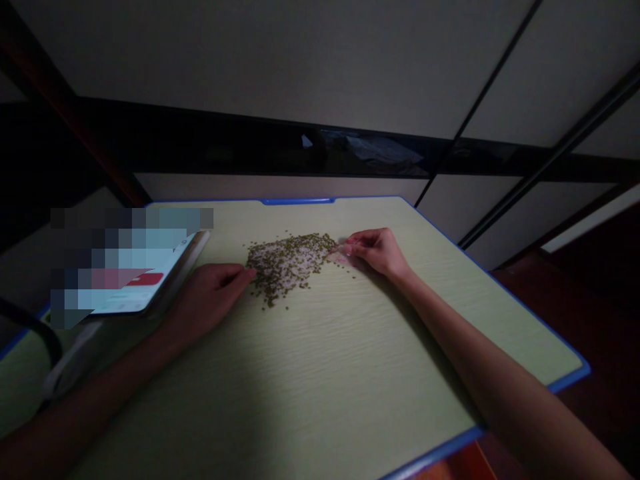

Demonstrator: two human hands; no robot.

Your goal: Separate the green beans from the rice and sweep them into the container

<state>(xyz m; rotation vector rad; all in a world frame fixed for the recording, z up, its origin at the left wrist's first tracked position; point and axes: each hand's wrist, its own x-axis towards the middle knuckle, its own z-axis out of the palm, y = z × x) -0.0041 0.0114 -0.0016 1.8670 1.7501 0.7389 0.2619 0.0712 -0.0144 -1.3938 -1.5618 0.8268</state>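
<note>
A loose pile of small green beans and whitish grains (285,263) lies spread on the table, with stray beans around its edges. My left hand (213,293) rests at the pile's left edge, thumb and fingers drawn together; whatever may be between them is hidden. To the right of the pile, my right hand (375,250) is closed in a pinch. A faint, see-through pinkish piece shows by its fingertips, too blurred to name.
The pale green table (320,373) has a blue rim. A tablet or phone with a lit, partly blurred screen (155,273) stands propped at the left, close to my left forearm. Behind the table rise cabinet panels (280,67) with a dark glossy band.
</note>
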